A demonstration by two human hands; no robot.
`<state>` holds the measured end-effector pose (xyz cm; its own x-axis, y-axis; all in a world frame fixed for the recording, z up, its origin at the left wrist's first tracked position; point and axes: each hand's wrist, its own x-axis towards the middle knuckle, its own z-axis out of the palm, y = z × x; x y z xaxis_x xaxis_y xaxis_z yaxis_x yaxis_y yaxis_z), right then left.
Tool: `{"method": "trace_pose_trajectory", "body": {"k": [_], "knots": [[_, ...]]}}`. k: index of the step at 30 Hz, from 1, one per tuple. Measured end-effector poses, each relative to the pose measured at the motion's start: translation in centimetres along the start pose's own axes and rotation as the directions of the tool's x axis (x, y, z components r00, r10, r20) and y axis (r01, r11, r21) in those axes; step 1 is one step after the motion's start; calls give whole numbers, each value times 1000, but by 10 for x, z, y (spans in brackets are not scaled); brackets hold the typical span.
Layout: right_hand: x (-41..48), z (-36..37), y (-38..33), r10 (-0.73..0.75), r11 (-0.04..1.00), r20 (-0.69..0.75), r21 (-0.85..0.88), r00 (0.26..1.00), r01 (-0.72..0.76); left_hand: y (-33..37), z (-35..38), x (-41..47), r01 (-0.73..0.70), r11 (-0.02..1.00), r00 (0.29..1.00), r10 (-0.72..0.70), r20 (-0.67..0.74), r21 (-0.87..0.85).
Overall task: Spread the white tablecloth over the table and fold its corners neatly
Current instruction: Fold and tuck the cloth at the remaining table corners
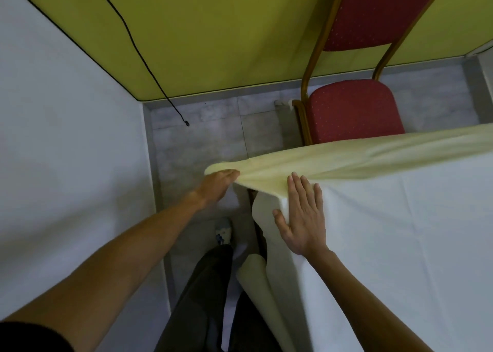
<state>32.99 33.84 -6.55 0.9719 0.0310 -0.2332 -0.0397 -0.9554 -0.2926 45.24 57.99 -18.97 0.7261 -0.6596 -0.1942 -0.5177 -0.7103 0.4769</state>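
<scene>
- The white tablecloth [400, 231] covers the table on the right side of the view, lying flat across the top and hanging over the near-left edge in loose folds beside the person's dark trouser leg [197, 298].
- Its far-left corner is drawn out away from the table into a taut, cream-tinted band that runs from the right edge of the view to a gathered point over the grey tiled floor [202, 138].
- A red padded chair [354, 111] with a gilt frame stands beyond the table, partly hidden behind the lifted band of cloth.
- The right hand [301, 218] lies open and flat, palm down, fingers spread, pressing the cloth at the table's corner just beneath the raised band.
- The left hand [216, 186] reaches out to the left of the table, fingers closed on the gathered corner, holding it clear of the table edge.
- A black cord [149, 66] hangs down the yellow wall.
</scene>
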Motion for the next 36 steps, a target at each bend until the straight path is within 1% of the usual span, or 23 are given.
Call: {"method": "trace_pose_trajectory", "body": {"k": [1, 2, 3, 4, 7, 9, 10, 11, 12, 13, 14, 15, 16, 19, 20, 21, 22, 24, 25, 27, 29, 31, 36], "knots": [[0, 0, 0, -2, 1000, -3, 4, 1000, 2, 9, 10, -7, 66, 998, 996, -65, 63, -20], [0, 0, 0, -7, 1000, -6, 7, 1000, 7, 20, 17, -15, 189, 980, 975, -178, 133, -70], [1, 0, 0, -13, 1000, -7, 11, 1000, 13, 29, 30, -23, 226, 971, 968, -214, 134, -77], [1, 0, 0, -18, 1000, -8, 15, 1000, 18, 37, 45, -31, 272, 953, 960, -260, 104, -131], [1, 0, 1, -18, 1000, -16, 21, 1000, 18, 69, 68, -47, 287, 916, 954, -299, 1, -281], [1, 1, 1, -19, 1000, -31, 17, 999, 20, 82, 86, -50, 331, 908, 933, -356, -57, -256], [2, 2, 1, -20, 1000, -44, 20, 999, 20, 90, 88, -49, 366, 898, 912, -398, -97, -243], [2, 2, 1, -20, 1000, -55, 22, 998, 22, 97, 94, -49, 415, 833, 868, -483, -115, -365], [2, 3, 1, -23, 999, -64, 24, 998, 24, 101, 101, -49, 418, 792, 848, -516, -123, -444], [2, 3, 1, -26, 999, -71, 26, 997, 28, 104, 104, -48, 425, 769, 827, -544, -140, -477], [2, 3, 1, -31, 999, -77, 27, 997, 33, 102, 112, -45, 433, 767, 807, -564, -175, -474], [1, 3, 1, -35, 999, -82, 26, 996, 37, 103, 109, -41, 463, 725, 788, -600, -138, -509], [1, 4, 1, -37, 999, -87, 25, 996, 39, 104, 106, -39, 486, 689, 759, -638, -131, -537], [1, 5, 1, -36, 999, -93, 16, 995, 37, 94, 88, -34, 483, 677, 716, -670, -194, -555], [1, 5, 1, -38, 999, -96, 16, 995, 40, 84, 80, -33, 462, 706, 725, -649, -230, -536], [1, 5, 1, -41, 999, -99, 16, 994, 43, 71, 72, -32, 434, 769, 761, -592, -266, -469], [1, 4, 2, -45, 999, -100, 15, 994, 46, 56, 66, -31, 388, 838, 812, -508, -287, -383], [0, 4, 2, -48, 999, -98, 10, 994, 49, 28, 51, -26, 294, 916, 895, -364, -258, -272], [0, 3, 2, -47, 999, -96, 7, 994, 48, 18, 41, -23, 255, 938, 923, -309, -228, -236], [0, 4, 2, -45, 999, -92, 4, 995, 45, 5, 23, -16, 178, 970, 957, -209, -200, -163], [-1, 4, 2, -42, 999, -93, 8, 995, 43, 7, 14, -10, 92, 990, 977, -110, -184, -104], [0, 4, 2, -42, 999, -96, 8, 995, 43, 16, 13, -4, 32, 998, 983, -42, -181, -54], [0, 3, 1, -35, 999, -89, 26, 995, 37, 47, 20, 7, -5, 993, 976, -20, -215, -115]]}}
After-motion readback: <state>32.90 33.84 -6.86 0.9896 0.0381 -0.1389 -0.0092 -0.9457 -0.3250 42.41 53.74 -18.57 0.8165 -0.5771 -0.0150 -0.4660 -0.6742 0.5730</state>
